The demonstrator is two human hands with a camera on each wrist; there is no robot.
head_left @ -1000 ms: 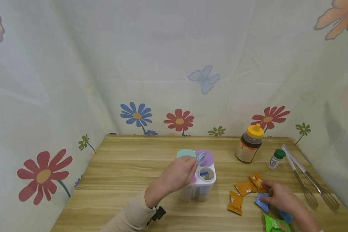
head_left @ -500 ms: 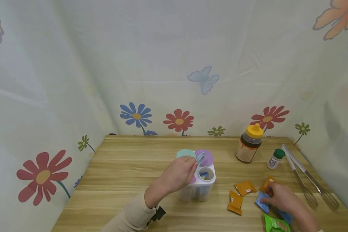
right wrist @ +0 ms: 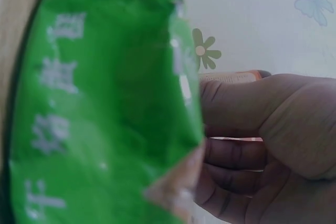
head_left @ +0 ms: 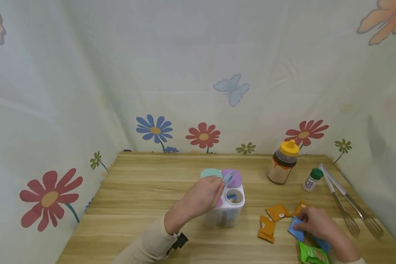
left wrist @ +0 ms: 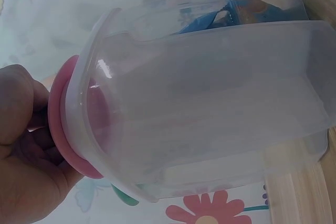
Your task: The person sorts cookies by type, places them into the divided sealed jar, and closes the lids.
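My left hand (head_left: 198, 196) pinches a light blue lid (head_left: 228, 178), tilted up at the top of a clear plastic container (head_left: 231, 217). The container's round opening (head_left: 234, 196) is uncovered and shows blue packets inside. Its other lids are teal (head_left: 211, 172), purple (head_left: 235, 179) and pink (left wrist: 58, 114). My right hand (head_left: 318, 224) is at a blue packet (head_left: 295, 229), its thumb touching it and its fingers beside an orange packet (head_left: 299, 207). A green packet (right wrist: 105, 98) hides the right fingertips in the right wrist view, so whether they pinch anything is unclear.
Two more orange packets, one flat (head_left: 278, 212) and one nearer (head_left: 266, 229), lie left of the right hand. Behind stand a yellow-capped bottle (head_left: 281, 165) and a green-capped shaker (head_left: 312, 180). Metal tongs (head_left: 348, 200) lie at the right. A patterned curtain surrounds the wooden table (head_left: 151, 176).
The orange packet by the right fingers slid right, away from the flat orange one, then shifted slightly back left. The left hand and container have stayed in place.
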